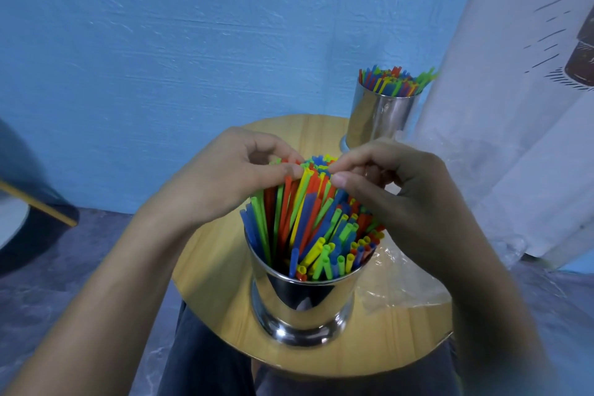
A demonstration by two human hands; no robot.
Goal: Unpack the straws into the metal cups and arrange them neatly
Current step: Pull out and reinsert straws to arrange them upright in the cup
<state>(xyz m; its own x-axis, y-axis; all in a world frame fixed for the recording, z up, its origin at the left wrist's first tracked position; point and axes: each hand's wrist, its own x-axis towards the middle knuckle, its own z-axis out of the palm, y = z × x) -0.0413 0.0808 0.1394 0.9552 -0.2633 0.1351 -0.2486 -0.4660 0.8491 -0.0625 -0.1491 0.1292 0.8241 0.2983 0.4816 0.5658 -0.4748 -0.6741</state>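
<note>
A shiny metal cup (302,302) stands at the near middle of a round wooden table (218,270). It is packed with coloured straws (308,222) in red, green, blue and yellow; the far ones stand taller and lean together. My left hand (221,177) pinches the tops of the tall straws from the left. My right hand (395,190) pinches the same tops from the right, thumb against fingers. A second metal cup (379,119) stands at the table's far right edge, full of straws (392,80).
Crumpled clear plastic wrapping (398,280) lies on the table right of the near cup. A white curtain or sheet (501,138) hangs at the right, close to the far cup. A blue wall is behind. A dark round object (29,219) sits at the left.
</note>
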